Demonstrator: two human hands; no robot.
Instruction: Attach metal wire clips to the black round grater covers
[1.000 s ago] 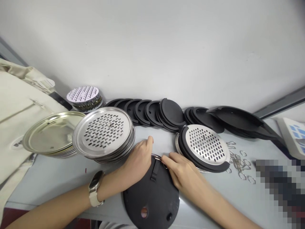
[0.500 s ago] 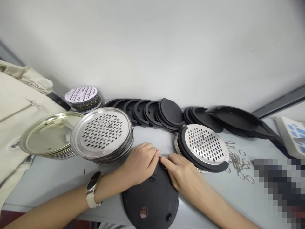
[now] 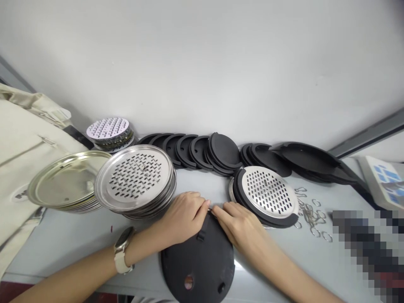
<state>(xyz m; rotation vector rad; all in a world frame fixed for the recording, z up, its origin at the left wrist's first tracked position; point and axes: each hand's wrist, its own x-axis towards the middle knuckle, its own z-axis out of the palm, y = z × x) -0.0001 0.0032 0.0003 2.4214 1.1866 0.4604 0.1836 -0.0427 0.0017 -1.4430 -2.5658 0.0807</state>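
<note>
A round black plastic disc [image 3: 197, 265] lies at the table's front, with a hole near its bottom edge, a dark knob beside that and a strap-like tab toward the top. My left hand [image 3: 188, 216] is closed at the disc's top edge, thumb pointing to the right. Opposite it, my right hand [image 3: 238, 223] pinches at the same spot, its fingertips almost meeting the left thumb. Between them shows a sliver of something small and shiny, mostly hidden by the fingers. Just right of my right hand sits a perforated metal grater plate [image 3: 268, 191] in a black holder.
To the left stand stacks of metal grater plates [image 3: 135, 179] and plain gold-toned metal discs [image 3: 67, 181]. Black plastic holders [image 3: 224, 151] line the wall. Loose metal rings and clips [image 3: 312, 216] lie at right. A cream cloth bag [image 3: 22, 139] hangs over the left side.
My hands stay at the disc's top edge. My right fingertips have shifted slightly left and up, and a ring-like glint under them is now hidden. The view has shifted a little.
</note>
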